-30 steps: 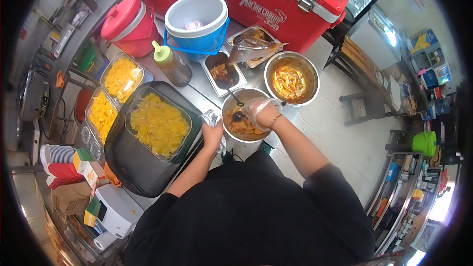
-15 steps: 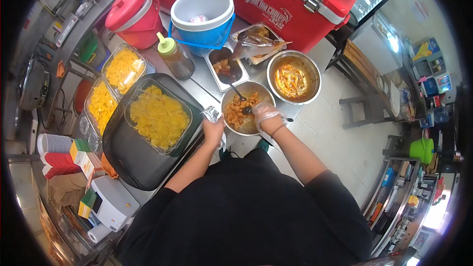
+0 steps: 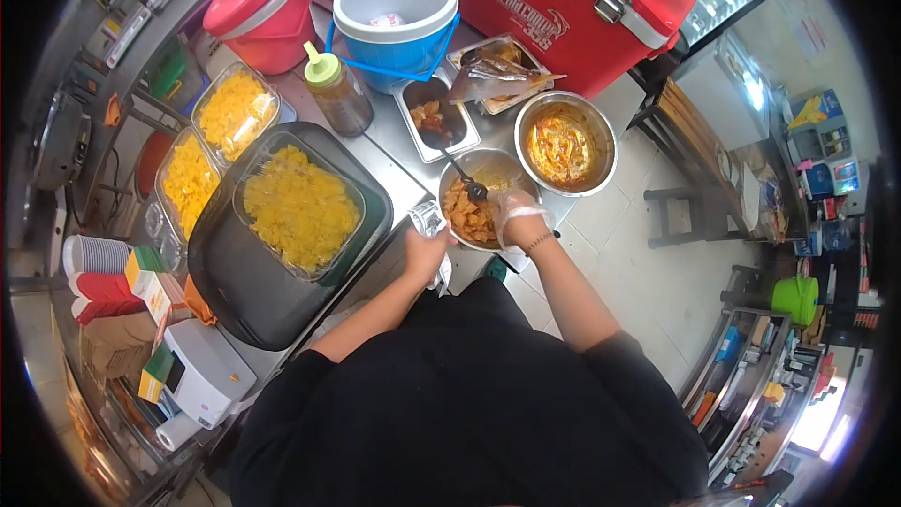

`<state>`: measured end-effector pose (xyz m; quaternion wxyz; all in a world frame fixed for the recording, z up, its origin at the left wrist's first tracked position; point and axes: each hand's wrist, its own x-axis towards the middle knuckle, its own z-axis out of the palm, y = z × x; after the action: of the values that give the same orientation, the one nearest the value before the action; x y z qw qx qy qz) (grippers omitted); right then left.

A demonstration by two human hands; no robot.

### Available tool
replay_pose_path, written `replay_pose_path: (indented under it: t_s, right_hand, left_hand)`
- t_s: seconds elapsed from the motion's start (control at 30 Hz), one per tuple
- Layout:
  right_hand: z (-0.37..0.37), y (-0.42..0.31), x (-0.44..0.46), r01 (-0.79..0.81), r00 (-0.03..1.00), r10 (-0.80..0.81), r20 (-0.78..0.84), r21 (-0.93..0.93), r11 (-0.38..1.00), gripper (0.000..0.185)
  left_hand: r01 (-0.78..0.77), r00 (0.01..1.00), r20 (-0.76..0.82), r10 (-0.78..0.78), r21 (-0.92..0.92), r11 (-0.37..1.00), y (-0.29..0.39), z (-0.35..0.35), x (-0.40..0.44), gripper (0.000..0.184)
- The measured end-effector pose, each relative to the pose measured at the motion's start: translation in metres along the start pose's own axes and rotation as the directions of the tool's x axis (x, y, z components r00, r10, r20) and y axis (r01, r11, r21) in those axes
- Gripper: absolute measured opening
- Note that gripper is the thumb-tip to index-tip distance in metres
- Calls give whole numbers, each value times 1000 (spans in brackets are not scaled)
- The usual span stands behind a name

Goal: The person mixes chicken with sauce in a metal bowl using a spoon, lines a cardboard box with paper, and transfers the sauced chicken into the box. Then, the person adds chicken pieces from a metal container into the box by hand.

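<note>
My left hand (image 3: 429,252) is closed around a crinkled silver-and-white wrapper (image 3: 427,217), at the left rim of a steel mixing bowl (image 3: 518,167). Its thumb side appears to touch that rim. Inside the bowl lie orange-brown pieces of food (image 3: 466,214), with a black spoon (image 3: 476,192) resting among them. My right hand (image 3: 522,223), in a clear plastic glove, reaches over the bowl's right side; its fingertips are blurred and partly hidden. Another steel bowl (image 3: 615,145) smeared with orange sauce stands to the right.
Behind are a metal food pan (image 3: 466,138), a sauce bottle (image 3: 343,105), a blue bucket (image 3: 399,56) and a red cooler (image 3: 582,23). On the left, a black tray (image 3: 221,296) bears a clear box of yellow food (image 3: 300,211). A label printer (image 3: 206,376) sits lower left.
The view has shifted a little, so bowl and hands sit farther right. My right hand has moved away from the spoon toward the bowl's right side. My left hand keeps the wrapper.
</note>
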<state>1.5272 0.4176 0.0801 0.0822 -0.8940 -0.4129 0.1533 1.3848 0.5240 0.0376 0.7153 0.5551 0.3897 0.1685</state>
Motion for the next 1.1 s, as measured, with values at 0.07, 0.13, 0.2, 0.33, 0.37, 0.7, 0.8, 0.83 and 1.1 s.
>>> replay_pose_path:
  t_s: [0.07, 0.13, 0.2, 0.33, 0.37, 0.7, 0.8, 0.83, 1.1]
  right_hand:
    - [-9, -4, -21, 98, 993, -99, -63, -15, 995, 19]
    - [11, 3, -34, 225, 973, -228, -35, -60, 972, 14]
    - [30, -2, -46, 148, 989, -146, 22, -100, 984, 12]
    - [57, 4, -25, 59, 996, -46, 77, -168, 984, 14]
    - [52, -2, -15, -7, 987, 28, 158, -131, 991, 16]
    - [14, -21, -5, -187, 951, 208, 229, -113, 976, 22]
    - [17, -13, -5, -51, 980, 49, 192, 5, 999, 22]
    - [13, -7, -8, 23, 994, -23, 111, -4, 1000, 18]
    - [5, -12, -6, 54, 988, -50, 144, -22, 998, 18]
  left_hand:
    - [3, 1000, -30, -3, -16, 1000, 0, -1, 0, 7]
    - [21, 1000, -21, -21, 40, 999, -3, -5, 4, 7]
    - [40, 999, -2, -40, 49, 998, -6, -7, 4, 7]
    - [45, 999, 29, -46, 20, 999, -10, -5, 1, 7]
    - [38, 999, 32, -38, 26, 999, -11, -4, 1, 7]
    - [31, 999, 10, -31, 36, 999, -17, -6, 4, 7]
    - [8, 1000, 10, -8, 45, 999, -16, -7, 9, 8]
    - [16, 1000, 0, -16, 44, 999, -17, -9, 10, 9]
    - [16, 1000, -9, -16, -8, 1000, -16, -9, 14, 13]
